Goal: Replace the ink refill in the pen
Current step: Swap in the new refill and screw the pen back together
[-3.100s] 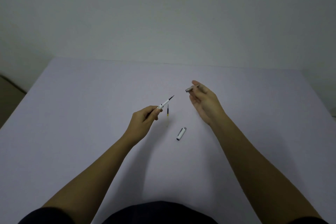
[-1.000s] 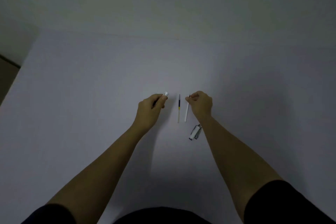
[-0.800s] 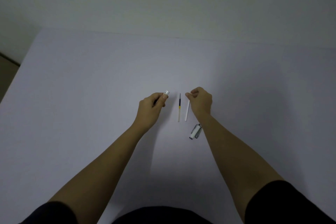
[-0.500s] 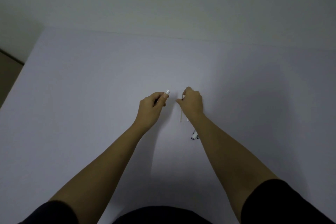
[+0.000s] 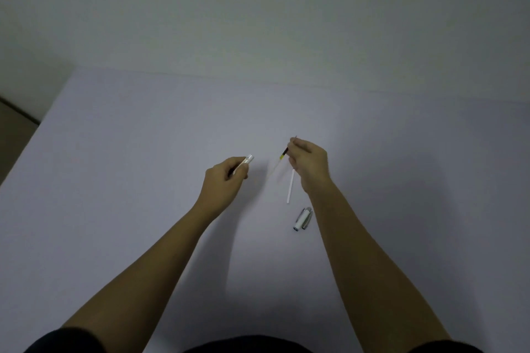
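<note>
My left hand [image 5: 223, 183] is closed around the white pen barrel [image 5: 247, 160], whose open silver end sticks out past my thumb. My right hand [image 5: 310, 165] pinches a thin ink refill [image 5: 279, 160] near its dark tip; the refill has a yellow band and slants down to the left, lifted off the table. A second, plain white refill [image 5: 290, 188] lies on the table just below my right hand. The white pen cap [image 5: 300, 219] and a silver piece [image 5: 307, 218] lie side by side near my right wrist.
The work surface is a pale lilac table [image 5: 129, 152] against a plain wall. The table's left edge [image 5: 31, 135] drops to a darker floor. My forearms cross the near half of the table.
My right hand let go of the white refill, moved left onto the yellow-banded refill and lifted it off the table. My left hand kept the barrel almost still.
</note>
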Available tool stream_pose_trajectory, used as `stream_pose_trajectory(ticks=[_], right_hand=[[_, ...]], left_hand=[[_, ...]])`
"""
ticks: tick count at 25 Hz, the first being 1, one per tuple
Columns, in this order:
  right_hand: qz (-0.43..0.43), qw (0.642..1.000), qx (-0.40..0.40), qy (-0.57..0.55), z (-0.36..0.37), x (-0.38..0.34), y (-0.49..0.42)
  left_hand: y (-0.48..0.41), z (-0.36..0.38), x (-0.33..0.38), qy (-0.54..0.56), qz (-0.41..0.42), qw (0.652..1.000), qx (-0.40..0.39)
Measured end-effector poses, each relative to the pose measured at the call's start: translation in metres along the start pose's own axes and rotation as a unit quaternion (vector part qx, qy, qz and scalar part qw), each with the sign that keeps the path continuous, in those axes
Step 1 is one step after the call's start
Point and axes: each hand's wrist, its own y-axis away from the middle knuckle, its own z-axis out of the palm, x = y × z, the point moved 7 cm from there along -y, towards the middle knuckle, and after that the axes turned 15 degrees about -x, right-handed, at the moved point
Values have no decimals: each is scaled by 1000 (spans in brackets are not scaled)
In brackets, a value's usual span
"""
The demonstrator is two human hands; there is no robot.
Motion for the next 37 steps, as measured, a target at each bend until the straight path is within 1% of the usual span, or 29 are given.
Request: stream_pose_trajectory(ticks=[2,4,9,15,18,21,24,27,29,30,31,32,33,34,35,37], right_hand=[[-40,996,-8,-76,-9,-16,16],[-67,991,-15,-118,-14,-29,31],[-100,985,-27,-136,-15,-48,60],[-123,985,-29,-118,-15,-59,85],[-113,986,-63,-102,-8,-61,97],[-92,989,-105,-52,2,-59,107],[-86,988,-125,-6,8,-52,111],[-69,986,-153,-1,9,-41,107],[-53,991,-125,-12,-5,-29,98],[-46,995,-86,10,-17,-21,92],[-39,997,-35,64,-33,-11,88],[-25,990,18,138,-49,-1,85],[-5,975,61,215,-63,11,83],[16,956,87,279,-73,24,82],[35,941,94,324,-80,37,81],[71,921,80,375,-86,62,78]], left_hand=[[5,3,9,-10,18,1000,-14],[11,9,20,-21,35,999,-30],[25,20,40,-17,64,997,-43],[44,21,56,-10,92,994,-50],[50,18,62,-16,95,995,-28],[52,19,65,-20,93,995,-21],[56,21,73,-28,110,993,-10],[57,21,77,-25,117,993,3],[56,19,77,-20,114,993,11],[56,19,76,-17,112,994,13],[55,18,75,-13,109,994,13],[54,18,74,-9,108,994,13],[53,18,72,-5,105,994,13],[52,18,70,-4,102,995,13],[50,18,69,-3,100,995,13],[47,19,65,-2,96,995,10]])
